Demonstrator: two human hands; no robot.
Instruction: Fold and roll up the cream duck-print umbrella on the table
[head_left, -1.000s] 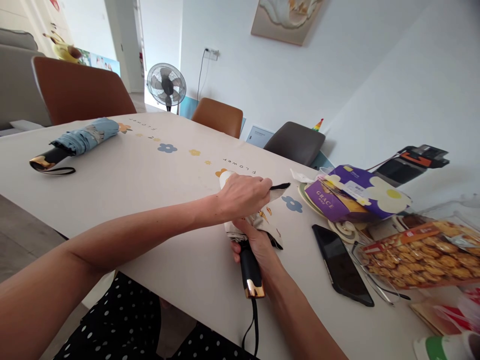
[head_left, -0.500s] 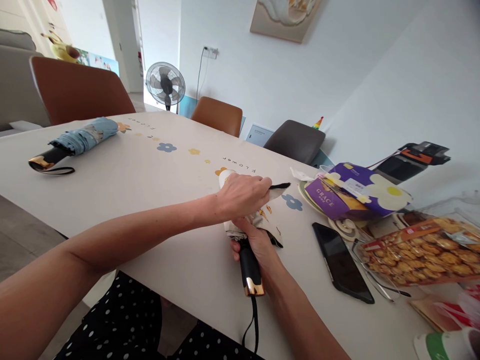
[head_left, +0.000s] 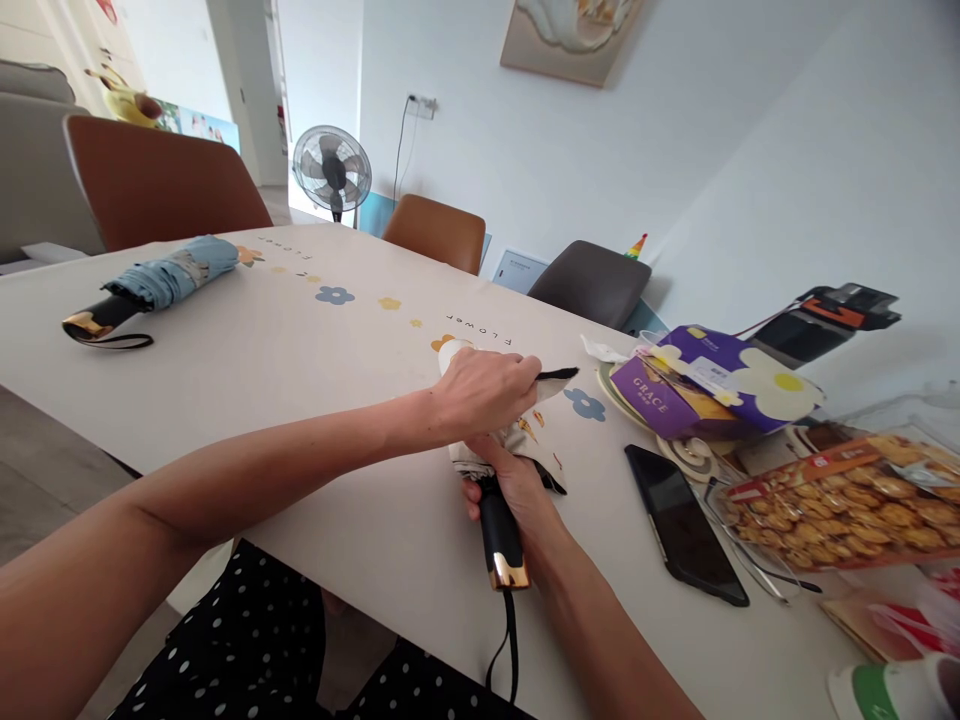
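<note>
A cream folding umbrella [head_left: 474, 462] with an orange print lies over the table, its black and gold handle [head_left: 501, 540] toward me and a wrist loop hanging from the end. My right hand [head_left: 517, 487] is wrapped around it just above the handle. Across the upper part of the canopy, my left hand [head_left: 487, 390] is closed on the fabric, and a black-edged flap [head_left: 559, 374] sticks out to the right past its fingers. Much of the canopy is hidden under the hands. At the far left lies a rolled blue umbrella [head_left: 176, 272] with a similar handle.
On the right of the white table [head_left: 300, 370] are a black phone [head_left: 686, 525], glasses [head_left: 757, 550], a purple box [head_left: 675, 385], a pack of cookies [head_left: 847, 505] and a green-banded cup [head_left: 877, 690]. Chairs [head_left: 435, 232] and a fan [head_left: 332, 170] stand beyond.
</note>
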